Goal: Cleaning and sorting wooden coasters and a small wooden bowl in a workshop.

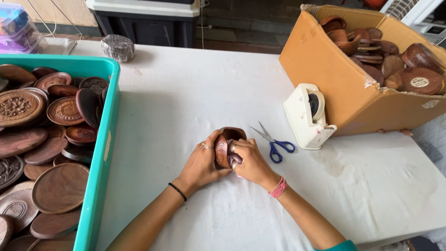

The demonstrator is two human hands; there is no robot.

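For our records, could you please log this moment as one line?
left hand: holds wooden bowl | right hand: on bowl | scissors: beside

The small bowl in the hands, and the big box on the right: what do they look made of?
The small bowl, held between the left hand and right hand, looks like dark reddish-brown carved wood with a smooth, slightly glossy finish. The box seems plain tan cardboard, matte, with creased walls and a frayed rim.

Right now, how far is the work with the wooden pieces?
Done: cannot tell; no finished pile shows. In hand: the left hand and right hand hold one small wooden bowl over the table. Left: the green bin is full of wooden lids, the cardboard box full of bowls. Scissors and tape dispenser lie untouched.
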